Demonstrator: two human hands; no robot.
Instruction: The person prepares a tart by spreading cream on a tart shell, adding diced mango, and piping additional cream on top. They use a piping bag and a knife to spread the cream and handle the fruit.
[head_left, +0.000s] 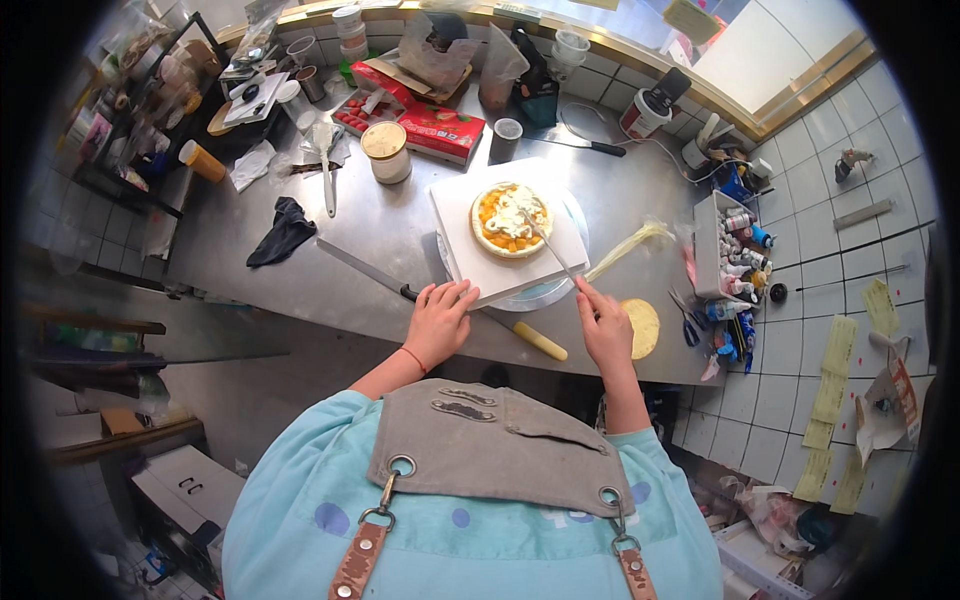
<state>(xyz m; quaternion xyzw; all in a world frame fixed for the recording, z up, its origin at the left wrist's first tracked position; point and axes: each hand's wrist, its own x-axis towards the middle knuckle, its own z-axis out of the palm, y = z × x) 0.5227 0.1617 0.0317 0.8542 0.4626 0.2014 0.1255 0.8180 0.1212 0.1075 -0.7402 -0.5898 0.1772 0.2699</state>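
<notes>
Currently, the stainless steel worktable [400, 225] fills the upper centre of the head view. Near its front edge stands a turntable [545, 293] carrying a white square board [470, 245]. On the board sits a round cake layer [511, 219] topped with orange fruit pieces and a mound of white cream.

At 12 o'clock from the cake lies a red carton [440, 128]. At 10 o'clock stands a lidded tub [386, 151]. At 9 o'clock lies a dark cloth [283, 232]. At 3 o'clock stands a tray of small colouring bottles [735, 250]. A long serrated knife [440, 300] with a pale handle lies along the front edge, passing under the board. A second thin cake disc [641, 327] rests at 5 o'clock.

Left hand [438, 322]: flat, fingers spread, pressing on the board's near corner; grasping nothing.
Right hand [606, 330]: closed around the handle of a thin palette knife [548, 245], whose tip reaches into the cream.

Hazards, as judged:
- Uneven blade pressure may drag fruit off the layer.
- The board overhangs the turntable; heavy left-hand pressure may tip it.
- The serrated knife lies close to the left wrist; contact is possible.
</notes>
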